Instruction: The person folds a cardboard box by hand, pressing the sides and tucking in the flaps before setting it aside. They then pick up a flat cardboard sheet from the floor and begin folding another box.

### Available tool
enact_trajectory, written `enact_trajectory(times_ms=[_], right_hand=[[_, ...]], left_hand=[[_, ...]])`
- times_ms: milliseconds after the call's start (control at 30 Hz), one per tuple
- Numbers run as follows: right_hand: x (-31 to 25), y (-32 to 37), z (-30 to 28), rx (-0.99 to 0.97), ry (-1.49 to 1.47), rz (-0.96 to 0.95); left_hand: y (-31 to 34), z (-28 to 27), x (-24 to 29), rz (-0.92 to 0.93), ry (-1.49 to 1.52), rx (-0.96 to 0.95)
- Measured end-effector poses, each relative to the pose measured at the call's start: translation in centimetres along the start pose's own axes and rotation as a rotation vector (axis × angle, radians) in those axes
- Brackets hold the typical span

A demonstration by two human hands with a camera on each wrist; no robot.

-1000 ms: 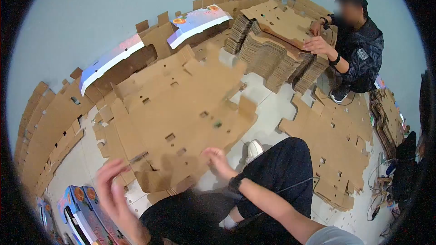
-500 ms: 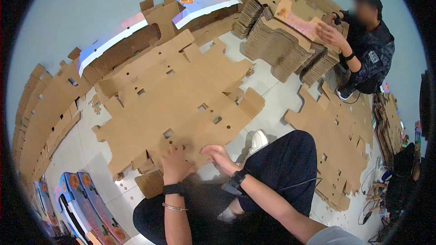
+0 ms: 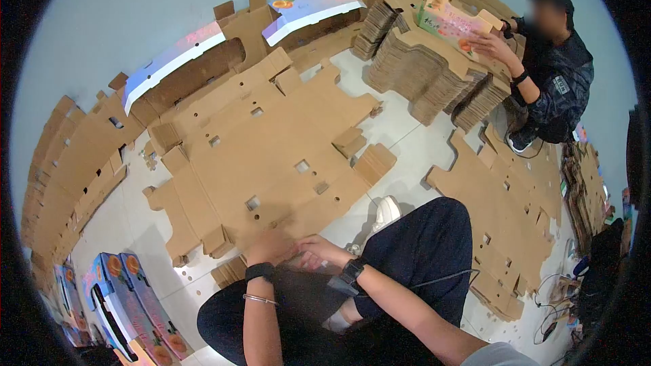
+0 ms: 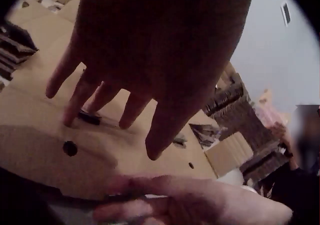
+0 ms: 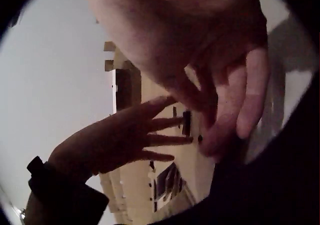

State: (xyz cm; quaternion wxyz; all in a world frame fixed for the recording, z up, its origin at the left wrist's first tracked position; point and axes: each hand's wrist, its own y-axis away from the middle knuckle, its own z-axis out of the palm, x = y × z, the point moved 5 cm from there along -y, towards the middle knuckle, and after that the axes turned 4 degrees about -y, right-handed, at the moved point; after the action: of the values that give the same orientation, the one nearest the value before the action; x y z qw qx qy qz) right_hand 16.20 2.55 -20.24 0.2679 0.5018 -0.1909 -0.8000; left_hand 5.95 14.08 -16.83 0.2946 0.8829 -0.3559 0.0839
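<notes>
A large flattened cardboard sheet [image 3: 264,149] with punched holes and folded flaps lies before me, brown side up. My left hand [image 3: 270,247], blurred in the head view, is over its near edge. In the left wrist view the fingers of that left hand [image 4: 135,80] spread, straight and apart, above the board. Close beside it, my right hand [image 3: 324,252] hovers at the near edge with fingers loosely bent. Nothing shows between the fingers of the right hand [image 5: 225,95] in the right wrist view.
At the back right a person [image 3: 553,61] handles a printed carton piece [image 3: 451,27] on a tall cardboard stack [image 3: 413,74]. More flat cardboard [image 3: 488,203] lies to my right. Printed boxes [image 3: 129,298] stand at the lower left. Cardboard sheets [image 3: 74,169] lean along the wall.
The blurred cardboard sheet has come to rest. My left hand swung from the left onto its near edge, then drew back slightly. The other person lifted a printed carton piece into view.
</notes>
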Motion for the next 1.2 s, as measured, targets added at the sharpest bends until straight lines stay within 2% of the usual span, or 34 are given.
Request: enact_trajectory(times_ms=[67, 133, 200, 233, 267, 300, 333, 400, 433, 500, 533, 633, 667, 733, 767, 833, 867, 933, 1000, 1067, 1133, 1167, 1200], right_hand=[[-1.0, 0.1, -0.7, 0.005, 0.027, -0.013], [-3.5, -0.1, -3.3, 0.197, 0.006, -0.311], [-8.0, 1.8, -6.0, 0.408, 0.045, -0.354], [-10.2, 2.5, -7.8, 0.464, 0.15, -0.404], [-12.4, 3.4, -9.4, 0.52, 0.257, -0.454], [-14.4, 4.2, -10.8, 0.559, 0.463, -0.438], [-16.0, 5.1, -11.8, 0.594, 0.669, -0.418], [-17.2, 6.4, -14.4, 0.728, 1.154, -0.179], [-16.9, 6.5, -15.8, 0.73, 1.16, -0.181], [-13.6, 6.1, -19.1, 0.774, 1.079, 0.138], [-12.9, 5.9, -18.7, 0.769, 1.077, 0.141], [-12.0, 4.6, -18.2, 1.035, 1.22, 0.139], [-11.6, 3.9, -18.6, 1.031, 1.22, 0.141], [-11.5, 2.4, -18.8, 1.01, 1.523, 0.144], [-12.7, 3.1, -18.0, 1.006, 1.524, 0.142], [-15.3, 5.0, -14.7, 0.757, 1.504, 0.203], [-14.6, 4.4, -15.3, 0.749, 1.499, 0.195], [-13.8, 3.7, -17.4, 0.827, 1.449, 0.053], [-14.8, 5.1, -16.0, 0.863, 1.454, 0.026], [-15.0, 5.5, -15.1, 0.883, 1.456, -0.005], [-14.7, 5.2, -16.2, 0.849, 1.405, 0.055], [-14.3, 4.9, -16.8, 0.796, 1.429, 0.043], [-13.8, 4.9, -16.8, 0.783, 1.436, 0.034]], left_hand=[[-0.4, 0.2, -0.3, 0.056, 0.042, 0.009], [-0.3, 0.8, -0.6, 0.108, 0.087, 0.009], [0.1, 0.9, -0.5, 0.16, 0.136, 0.009], [1.2, -0.1, 0.9, 0.16, 0.136, 0.01], [2.9, -2.1, 2.9, 0.038, 0.097, -0.003], [4.0, -3.2, 3.8, -0.084, 0.057, -0.017], [3.4, -2.4, 3.6, -0.084, 0.06, -0.015], [1.4, -0.2, 2.2, -0.219, -0.072, -0.04], [1.2, -0.2, 2.4, -0.217, -0.067, -0.035], [1.0, 0.0, 2.7, -0.217, -0.048, -0.026], [0.7, 0.4, 2.9, -0.22, -0.048, -0.031], [-0.1, 1.1, 4.1, -0.231, -0.115, 0.048], [-0.2, 0.9, 4.6, -0.242, -0.199, 0.05], [-0.8, 1.1, 5.1, -0.255, -0.285, 0.049], [-1.4, 1.7, 4.8, -0.291, -0.333, -0.019], [-1.3, 1.4, 4.6, -0.334, -0.389, -0.088], [-0.8, 0.7, 4.7, -0.283, -0.289, -0.078], [0.9, -1.5, 5.1, -0.237, -0.194, -0.055], [4.5, -5.4, 7.2, 0.026, -0.012, 0.149], [9.5, -12.0, 8.0, 0.183, -0.259, 0.433], [15.9, -17.3, 4.4, -0.158, 0.467, 0.574], [19.0, -18.1, 0.5, -0.115, 0.182, 0.798], [22.4, -19.4, -2.1, -0.284, 0.21, 0.85]])
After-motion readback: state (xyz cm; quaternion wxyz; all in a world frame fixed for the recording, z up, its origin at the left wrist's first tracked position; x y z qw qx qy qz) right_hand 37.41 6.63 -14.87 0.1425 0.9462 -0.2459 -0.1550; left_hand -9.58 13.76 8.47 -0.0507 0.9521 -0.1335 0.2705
